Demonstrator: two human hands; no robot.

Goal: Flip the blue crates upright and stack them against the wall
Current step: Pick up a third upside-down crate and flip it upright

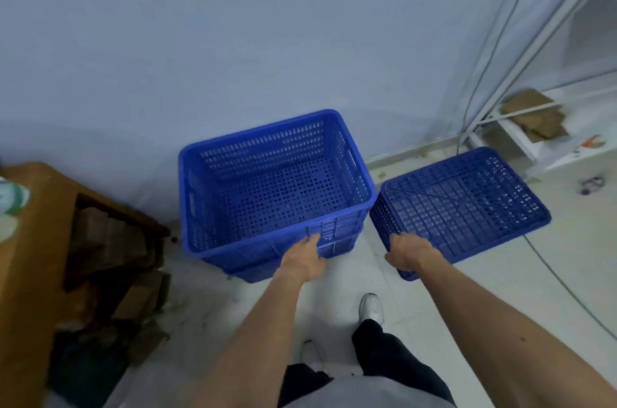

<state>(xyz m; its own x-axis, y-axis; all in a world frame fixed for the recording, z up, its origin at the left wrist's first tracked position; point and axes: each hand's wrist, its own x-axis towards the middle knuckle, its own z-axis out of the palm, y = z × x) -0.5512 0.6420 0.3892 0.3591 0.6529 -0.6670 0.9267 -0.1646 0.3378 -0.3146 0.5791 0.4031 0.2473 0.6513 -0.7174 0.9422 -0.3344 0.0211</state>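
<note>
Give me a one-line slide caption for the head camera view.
Left hand on the upright crate by the wall; right hand grips the overturned crate beside it.

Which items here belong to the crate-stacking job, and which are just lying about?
Part of the job:
- upright blue crate by the wall, left hand on its near side
- upside-down blue crate on the floor, right hand at its near corner

Lying about:
- wooden table
- cardboard scraps beside it
- white shelf holding cardboard
- cable on the floor
</note>
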